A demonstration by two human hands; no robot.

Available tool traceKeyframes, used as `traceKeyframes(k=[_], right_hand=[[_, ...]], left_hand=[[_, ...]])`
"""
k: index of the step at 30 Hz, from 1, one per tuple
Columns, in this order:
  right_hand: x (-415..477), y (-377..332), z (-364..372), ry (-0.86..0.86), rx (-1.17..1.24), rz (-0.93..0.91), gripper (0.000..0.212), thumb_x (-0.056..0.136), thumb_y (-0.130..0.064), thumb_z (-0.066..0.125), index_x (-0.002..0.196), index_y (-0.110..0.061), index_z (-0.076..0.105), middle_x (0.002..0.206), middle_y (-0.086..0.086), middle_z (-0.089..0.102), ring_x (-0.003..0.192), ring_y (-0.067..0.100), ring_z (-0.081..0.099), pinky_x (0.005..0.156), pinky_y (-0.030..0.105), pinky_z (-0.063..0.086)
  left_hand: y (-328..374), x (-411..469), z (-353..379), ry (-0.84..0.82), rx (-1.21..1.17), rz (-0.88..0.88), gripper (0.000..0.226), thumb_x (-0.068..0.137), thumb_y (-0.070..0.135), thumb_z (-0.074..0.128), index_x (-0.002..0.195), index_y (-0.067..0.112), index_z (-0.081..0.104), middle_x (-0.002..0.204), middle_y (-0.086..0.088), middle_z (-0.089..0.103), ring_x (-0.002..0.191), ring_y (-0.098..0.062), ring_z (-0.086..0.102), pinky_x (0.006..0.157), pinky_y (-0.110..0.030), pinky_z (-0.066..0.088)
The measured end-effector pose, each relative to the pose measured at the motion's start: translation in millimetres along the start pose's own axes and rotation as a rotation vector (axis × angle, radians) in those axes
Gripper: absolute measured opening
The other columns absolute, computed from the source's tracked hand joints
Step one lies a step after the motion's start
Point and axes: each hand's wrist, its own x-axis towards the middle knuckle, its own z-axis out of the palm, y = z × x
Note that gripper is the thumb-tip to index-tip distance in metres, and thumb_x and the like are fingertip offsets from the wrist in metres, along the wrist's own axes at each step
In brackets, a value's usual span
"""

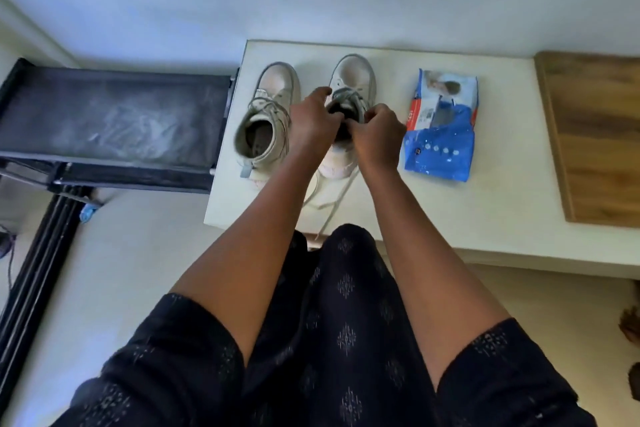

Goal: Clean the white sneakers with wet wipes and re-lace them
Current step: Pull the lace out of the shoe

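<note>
White and dingy, the right canvas high-top sneaker [355, 78] stands beside the left sneaker [273, 104] on your pale surface [502, 184]. Your left hand [311, 120] and right hand [375, 132] both grip its laced collar with curled fingers. A blue wet-wipe pack [440, 149] lies just right of it.

A dusty black fabric shelf [110, 114] stands beside the white table [502, 201], a wooden board [595, 139] at its right end.
</note>
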Motion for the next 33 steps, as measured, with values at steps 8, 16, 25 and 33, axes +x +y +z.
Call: traceKeyframes(k=[8, 16, 25, 33], right_hand=[[-19.8, 4.7, 3.6, 0.021, 0.022, 0.016, 0.022, 0.081, -0.003, 0.057, 0.103, -0.007, 0.059, 0.098, 0.010, 0.066, 0.085, 0.021, 0.060, 0.058, 0.014, 0.034], [-25.7, 10.3, -27.3, -0.048, -0.137, -0.024, 0.017, 0.082, -0.029, 0.057, 0.085, -0.015, 0.066, 0.078, 0.005, 0.066, 0.076, 0.024, 0.057, 0.063, 0.027, 0.042], [49.1, 12.1, -4.7, -0.344, -0.131, -0.223, 0.018, 0.086, -0.008, 0.065, 0.102, -0.008, 0.072, 0.101, 0.010, 0.071, 0.097, 0.020, 0.065, 0.088, 0.024, 0.047], [56.0, 16.1, 1.3, -0.372, -0.009, -0.212, 0.018, 0.078, 0.005, 0.066, 0.087, -0.008, 0.074, 0.085, 0.007, 0.071, 0.079, 0.010, 0.062, 0.075, 0.017, 0.049]], left_hand=[[-13.9, -1.9, -5.3, -0.056, -0.027, 0.066, 0.044, 0.078, -0.010, 0.044, 0.108, 0.016, 0.063, 0.111, -0.006, 0.066, 0.097, -0.023, 0.062, 0.074, -0.023, 0.045], [-28.2, -36.5, -20.1, -0.136, 0.006, 0.074, 0.034, 0.074, -0.013, 0.049, 0.074, 0.019, 0.060, 0.114, -0.002, 0.063, 0.104, -0.017, 0.057, 0.072, -0.012, 0.031], [-15.2, 34.1, -14.6, -0.149, 0.115, 0.020, 0.021, 0.092, 0.012, 0.054, 0.104, 0.015, 0.070, 0.104, -0.005, 0.070, 0.102, -0.021, 0.063, 0.086, -0.027, 0.045], [-28.5, 27.8, -14.7, -0.107, 0.034, 0.072, 0.016, 0.083, 0.008, 0.069, 0.098, 0.008, 0.074, 0.097, -0.009, 0.073, 0.095, -0.017, 0.064, 0.072, -0.008, 0.034]])
